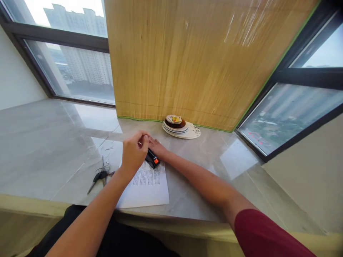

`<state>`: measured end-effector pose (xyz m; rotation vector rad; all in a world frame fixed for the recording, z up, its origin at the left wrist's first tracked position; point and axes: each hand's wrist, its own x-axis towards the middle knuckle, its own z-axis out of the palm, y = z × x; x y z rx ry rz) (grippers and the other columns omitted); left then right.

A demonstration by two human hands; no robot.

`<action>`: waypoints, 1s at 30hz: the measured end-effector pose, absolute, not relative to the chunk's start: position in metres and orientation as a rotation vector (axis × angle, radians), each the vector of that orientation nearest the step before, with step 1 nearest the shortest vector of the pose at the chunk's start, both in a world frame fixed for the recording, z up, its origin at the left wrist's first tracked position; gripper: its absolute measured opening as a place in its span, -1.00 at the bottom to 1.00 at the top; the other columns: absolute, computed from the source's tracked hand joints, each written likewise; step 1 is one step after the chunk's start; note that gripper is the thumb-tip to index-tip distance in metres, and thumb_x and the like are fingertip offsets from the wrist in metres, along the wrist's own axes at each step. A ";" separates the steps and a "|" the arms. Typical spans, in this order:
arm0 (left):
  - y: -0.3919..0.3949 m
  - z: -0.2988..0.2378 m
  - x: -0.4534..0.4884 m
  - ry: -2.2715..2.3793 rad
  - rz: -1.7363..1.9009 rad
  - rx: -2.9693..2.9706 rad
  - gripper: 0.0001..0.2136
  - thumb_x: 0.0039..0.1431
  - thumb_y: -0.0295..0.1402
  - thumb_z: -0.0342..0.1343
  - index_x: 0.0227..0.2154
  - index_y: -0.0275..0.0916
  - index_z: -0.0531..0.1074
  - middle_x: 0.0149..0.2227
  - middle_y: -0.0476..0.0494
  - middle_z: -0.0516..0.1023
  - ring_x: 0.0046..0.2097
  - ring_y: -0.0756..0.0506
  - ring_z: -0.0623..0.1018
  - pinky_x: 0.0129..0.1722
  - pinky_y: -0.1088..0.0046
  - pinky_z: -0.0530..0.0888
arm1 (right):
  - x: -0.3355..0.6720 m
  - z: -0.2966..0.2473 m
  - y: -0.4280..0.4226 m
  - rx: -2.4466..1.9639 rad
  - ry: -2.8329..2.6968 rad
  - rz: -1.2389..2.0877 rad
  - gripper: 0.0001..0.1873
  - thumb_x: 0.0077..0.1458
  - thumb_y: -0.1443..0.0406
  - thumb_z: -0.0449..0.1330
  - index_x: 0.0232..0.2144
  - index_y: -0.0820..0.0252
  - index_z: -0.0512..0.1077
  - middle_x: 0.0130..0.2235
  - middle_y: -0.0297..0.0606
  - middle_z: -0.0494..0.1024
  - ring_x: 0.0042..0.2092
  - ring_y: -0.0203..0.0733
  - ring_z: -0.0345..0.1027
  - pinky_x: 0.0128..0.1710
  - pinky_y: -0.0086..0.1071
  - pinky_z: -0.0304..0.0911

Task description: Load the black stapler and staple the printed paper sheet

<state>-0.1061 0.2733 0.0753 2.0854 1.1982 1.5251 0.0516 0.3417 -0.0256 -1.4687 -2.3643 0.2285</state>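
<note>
While I am watching the head feed, the left hand (134, 152) is hovering with fingers bunched narrow over a black stapler (152, 159) — boxy plastic with an orange tab — though I am failing to tell what it pinches. The right hand (158, 147) is holding the stapler's far end, on the top corner of a printed white sheet (148, 185) whose small text I am finding unreadable. Metal keys (99, 176) are lying to the left on the glossy grey stone sill (203, 157).
</note>
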 end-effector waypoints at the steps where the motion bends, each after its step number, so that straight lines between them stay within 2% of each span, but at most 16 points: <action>1: 0.274 0.076 -0.107 1.197 1.529 2.059 -0.85 0.33 -0.35 0.06 -0.27 -0.20 0.53 -0.39 -0.02 0.66 -0.43 -0.04 0.62 -0.33 0.45 0.49 | 0.057 -0.026 0.338 -1.465 -2.370 0.244 -0.45 0.43 0.39 0.05 0.40 0.35 0.17 0.51 0.09 0.03 0.51 0.05 -0.06 0.47 0.00 -0.06; 4: 0.280 0.076 -0.111 1.194 1.529 1.969 -0.85 0.35 -0.34 0.03 -0.27 -0.20 0.50 -0.40 -0.03 0.65 -0.43 -0.04 0.63 -0.33 0.46 0.50 | 0.087 -0.028 0.320 -1.479 -2.360 0.310 -0.43 0.38 0.43 0.04 0.39 0.43 0.19 0.49 0.13 0.08 0.51 0.00 -0.04 0.49 -0.04 -0.09; 6: 0.286 0.074 -0.114 1.236 1.432 1.985 -0.83 0.35 -0.37 -0.02 -0.26 -0.21 0.48 -0.40 -0.05 0.65 -0.41 -0.05 0.64 -0.30 0.43 0.52 | 0.112 -0.030 0.307 -1.501 -2.311 0.335 -0.45 0.34 0.44 0.04 0.35 0.35 0.28 0.48 0.08 0.14 0.50 -0.01 0.01 0.49 -0.02 -0.05; 8: 0.291 0.069 -0.115 1.266 1.164 2.152 -0.81 0.34 -0.41 -0.05 -0.27 -0.21 0.48 -0.40 -0.07 0.65 -0.39 -0.08 0.64 -0.26 0.37 0.53 | 0.135 -0.031 0.297 -1.520 -2.238 0.344 -0.45 0.30 0.43 0.05 0.31 0.27 0.34 0.46 0.03 0.21 0.48 0.02 0.07 0.48 0.01 0.00; 11: 0.291 0.059 -0.111 1.151 0.742 2.400 -0.83 0.29 -0.42 0.04 -0.35 -0.21 0.53 -0.39 -0.10 0.65 -0.34 -0.15 0.64 -0.19 0.29 0.53 | 0.162 -0.023 0.287 -1.527 -2.111 0.340 -0.49 0.30 0.34 0.09 0.27 0.18 0.39 0.38 -0.02 0.37 0.41 0.02 0.23 0.40 -0.02 0.17; 13: 0.286 0.050 -0.105 1.019 0.618 2.491 -0.91 0.26 -0.37 0.17 -0.28 -0.20 0.58 -0.25 -0.16 0.68 -0.16 -0.21 0.65 -0.04 0.23 0.52 | 0.172 -0.013 0.276 -1.549 -1.999 0.318 -0.56 0.36 0.25 0.02 0.21 0.19 0.42 0.25 0.00 0.51 0.27 0.01 0.41 0.26 -0.05 0.35; 14: 0.283 0.046 -0.102 0.957 0.554 2.548 -0.87 0.26 -0.31 0.22 -0.19 -0.20 0.59 -0.13 -0.21 0.67 -0.04 -0.25 0.63 0.05 0.19 0.50 | 0.174 -0.008 0.267 -1.564 -1.947 0.306 -0.58 0.40 0.20 -0.04 0.14 0.19 0.45 0.15 -0.01 0.58 0.16 -0.01 0.48 0.16 -0.08 0.42; 16: 0.277 0.035 -0.097 0.866 0.394 2.672 -0.66 0.24 -0.19 0.29 0.02 -0.23 0.54 0.10 -0.33 0.57 0.16 -0.35 0.53 0.18 0.09 0.43 | 0.174 -0.001 0.242 -1.581 -1.886 0.317 -0.57 0.45 0.10 -0.09 -0.04 0.17 0.49 -0.08 -0.10 0.64 -0.08 -0.06 0.54 -0.06 -0.16 0.47; 17: 0.274 0.030 -0.095 0.848 0.311 2.724 -0.56 0.21 -0.14 0.32 0.08 -0.25 0.50 0.16 -0.38 0.52 0.19 -0.39 0.49 0.20 0.04 0.41 | 0.172 0.001 0.228 -1.572 -1.893 0.346 -0.59 0.43 0.04 -0.03 -0.13 0.15 0.49 -0.18 -0.17 0.63 -0.17 -0.10 0.52 -0.15 -0.22 0.46; 19: 0.273 0.020 -0.093 0.860 0.209 2.771 -0.43 0.14 -0.08 0.38 0.13 -0.25 0.45 0.19 -0.42 0.46 0.20 -0.43 0.45 0.18 0.00 0.41 | 0.166 0.002 0.202 -1.532 -1.939 0.396 -0.63 0.25 -0.02 0.25 -0.14 0.14 0.45 -0.22 -0.23 0.58 -0.25 -0.13 0.46 -0.25 -0.27 0.41; 21: 0.275 0.014 -0.093 0.869 0.191 2.767 -0.39 0.06 -0.07 0.43 0.11 -0.24 0.44 0.18 -0.40 0.45 0.18 -0.43 0.44 0.17 0.01 0.41 | 0.161 -0.001 0.185 -1.507 -1.977 0.355 -0.66 0.13 0.09 0.37 -0.15 0.14 0.45 -0.23 -0.25 0.55 -0.27 -0.13 0.43 -0.25 -0.27 0.37; 24: 0.279 0.012 -0.094 0.868 0.196 2.731 -0.39 0.00 -0.06 0.47 0.04 -0.25 0.43 0.13 -0.38 0.46 0.15 -0.41 0.45 0.17 0.02 0.40 | 0.163 -0.005 0.185 -1.440 -1.910 0.288 -0.79 0.18 0.25 0.31 -0.13 0.14 0.51 -0.20 -0.20 0.54 -0.20 -0.09 0.46 -0.16 -0.22 0.39; 27: 0.282 0.015 -0.094 0.922 0.171 2.673 -0.37 -0.05 -0.11 0.51 0.01 -0.28 0.39 0.08 -0.36 0.46 0.11 -0.39 0.47 0.13 0.05 0.43 | 0.173 -0.008 0.200 -1.346 -1.815 0.301 -0.75 0.18 0.28 0.31 -0.07 0.13 0.56 -0.12 -0.15 0.57 -0.11 -0.04 0.51 -0.05 -0.16 0.42; 30: 0.285 0.015 -0.095 0.947 0.190 2.623 -0.38 -0.05 -0.18 0.51 0.00 -0.27 0.36 0.04 -0.32 0.47 0.09 -0.37 0.48 0.11 0.05 0.45 | 0.181 -0.013 0.211 -1.300 -1.794 0.372 -0.75 0.16 0.29 0.34 -0.08 0.11 0.59 -0.12 -0.17 0.62 -0.09 -0.04 0.54 -0.01 -0.13 0.44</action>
